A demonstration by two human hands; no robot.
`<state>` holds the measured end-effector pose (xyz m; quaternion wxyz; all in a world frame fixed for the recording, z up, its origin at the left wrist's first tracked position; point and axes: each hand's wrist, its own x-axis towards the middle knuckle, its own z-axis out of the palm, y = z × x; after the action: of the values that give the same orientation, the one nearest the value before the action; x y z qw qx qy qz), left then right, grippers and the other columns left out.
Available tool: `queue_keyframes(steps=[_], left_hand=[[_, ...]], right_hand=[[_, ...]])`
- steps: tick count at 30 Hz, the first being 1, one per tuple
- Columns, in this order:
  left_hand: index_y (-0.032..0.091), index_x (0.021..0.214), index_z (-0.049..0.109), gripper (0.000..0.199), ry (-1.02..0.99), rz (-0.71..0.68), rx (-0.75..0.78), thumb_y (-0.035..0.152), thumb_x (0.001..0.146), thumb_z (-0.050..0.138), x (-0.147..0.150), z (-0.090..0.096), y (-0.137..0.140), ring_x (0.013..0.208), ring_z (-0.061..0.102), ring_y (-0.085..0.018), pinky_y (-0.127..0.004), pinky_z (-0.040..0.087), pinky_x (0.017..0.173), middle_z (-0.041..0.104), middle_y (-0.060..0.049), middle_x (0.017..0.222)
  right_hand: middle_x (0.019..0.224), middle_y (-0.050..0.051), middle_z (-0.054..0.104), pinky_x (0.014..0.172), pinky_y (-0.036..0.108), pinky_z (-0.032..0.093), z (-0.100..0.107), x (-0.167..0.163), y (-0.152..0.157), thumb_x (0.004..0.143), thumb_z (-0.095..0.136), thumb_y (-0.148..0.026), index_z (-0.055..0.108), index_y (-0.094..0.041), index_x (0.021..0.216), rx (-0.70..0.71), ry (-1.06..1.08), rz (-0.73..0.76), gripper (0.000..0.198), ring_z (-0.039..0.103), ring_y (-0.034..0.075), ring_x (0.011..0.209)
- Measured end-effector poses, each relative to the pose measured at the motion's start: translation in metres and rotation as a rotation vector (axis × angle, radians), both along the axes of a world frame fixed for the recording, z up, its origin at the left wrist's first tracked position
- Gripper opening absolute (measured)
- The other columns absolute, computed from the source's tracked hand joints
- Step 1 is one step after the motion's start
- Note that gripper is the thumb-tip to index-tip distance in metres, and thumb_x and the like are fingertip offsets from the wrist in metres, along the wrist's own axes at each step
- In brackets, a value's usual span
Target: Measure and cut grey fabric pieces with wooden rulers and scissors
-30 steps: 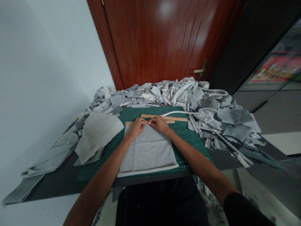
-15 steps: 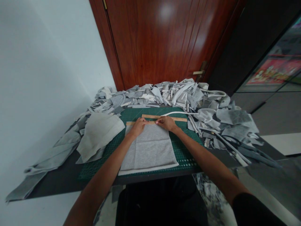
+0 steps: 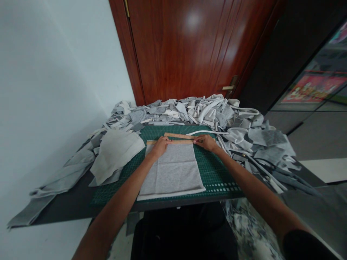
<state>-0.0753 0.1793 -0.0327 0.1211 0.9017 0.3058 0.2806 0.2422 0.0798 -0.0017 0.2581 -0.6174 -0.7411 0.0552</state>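
A light grey folded cloth (image 3: 173, 169) lies flat on a green cutting mat (image 3: 217, 173). Along its far edge runs a thin wooden ruler (image 3: 182, 142). My left hand (image 3: 161, 146) presses down on this ruler left of its middle, fingers drawn together. At the cloth's far right corner, my right hand (image 3: 207, 142) has its fingers pinched at the ruler; whatever may be between them is too small to make out. A second wooden ruler (image 3: 177, 135) lies slightly slanted on the mat just behind, its right part covered by my right hand.
Heaped grey and white fabric scraps (image 3: 187, 108) line the table's back. A pale cloth piece (image 3: 116, 151) lies at left. Large dark-handled scissors (image 3: 290, 175) rest among scraps at right. A white cord (image 3: 206, 131) reaches over the mat. Behind stands a wooden door (image 3: 179, 50).
My right hand has slid rightward along the ruler, from near the middle of the cloth's far edge to its right corner. My left hand stays in place on the ruler.
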Motion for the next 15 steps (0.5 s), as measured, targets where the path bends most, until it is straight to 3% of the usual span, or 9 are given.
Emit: queue_keyframes(steps=[7, 11, 15], left_hand=[[0.019, 0.11, 0.081, 0.043, -0.01, 0.028, -0.019, -0.001, 0.088, 0.051, 0.0, 0.004, -0.007, 0.104, 0.065, -0.023, -0.039, 0.053, 0.102, 0.074, -0.008, 0.104], [0.02, 0.123, 0.076, 0.04, -0.037, 0.06, -0.043, 0.005, 0.092, 0.055, -0.005, 0.007, -0.009, 0.109, 0.068, -0.022, -0.038, 0.051, 0.106, 0.077, -0.007, 0.114], [0.019, 0.13, 0.071, 0.041, -0.036, 0.079, -0.08, 0.009, 0.093, 0.06, -0.011, 0.01, -0.006, 0.109, 0.071, -0.021, -0.034, 0.053, 0.103, 0.079, -0.006, 0.117]], right_hand=[[0.098, 0.007, 0.081, 0.075, 0.028, 0.053, 0.002, -0.003, -0.003, 0.093, 0.069, -0.036, 0.083, -0.021, 0.093, 0.031, 0.112, 0.108, 0.021, 0.073, 0.02, 0.08], [0.098, 0.008, 0.08, 0.072, 0.028, 0.052, 0.001, -0.044, 0.01, 0.094, 0.066, -0.05, 0.081, -0.018, 0.095, 0.054, 0.395, 0.253, 0.035, 0.07, 0.019, 0.08], [0.102, 0.008, 0.08, 0.08, 0.03, 0.054, -0.004, -0.102, 0.033, 0.091, 0.068, -0.058, 0.078, -0.019, 0.096, 0.022, 0.66, 0.382, 0.041, 0.071, 0.019, 0.087]])
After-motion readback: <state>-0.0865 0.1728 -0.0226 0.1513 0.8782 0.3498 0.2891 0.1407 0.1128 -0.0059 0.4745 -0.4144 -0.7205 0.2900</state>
